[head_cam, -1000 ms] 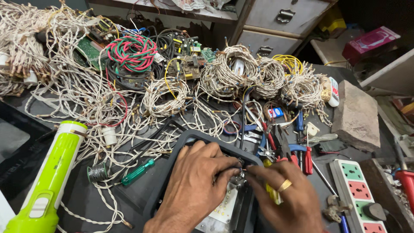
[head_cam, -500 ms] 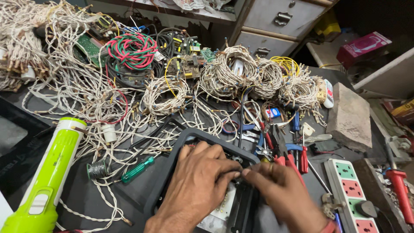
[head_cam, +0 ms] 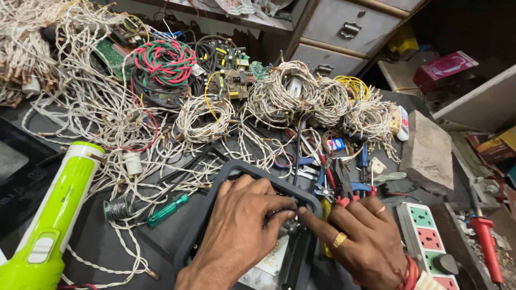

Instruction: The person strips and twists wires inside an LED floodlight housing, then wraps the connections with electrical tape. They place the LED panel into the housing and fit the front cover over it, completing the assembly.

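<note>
My left hand lies flat over the dark grey plastic lamp housing with rounded corners, which sits at the near edge of the bench, just in front of me. My fingers curl down into its open middle and pinch at a small metal part there; how firmly I hold it I cannot tell. My right hand, with a gold ring on one finger, comes in from the right, its forefinger stretched out so the tip touches the same small part. It grasps nothing that I can see. Under both hands a white board dotted with small lamps shows inside the housing.

Just left of the housing lies a green-handled screwdriver, beside a small spool of grey solder wire. At the near left corner rests a lime green plastic torch. Red-handled pliers lie just beyond my right hand, and a white extension socket strip with green and red panels sits at the near right edge. Coils of white twisted cable crowd the far side of the bench, with a red and green twisted coil toward the far left.
</note>
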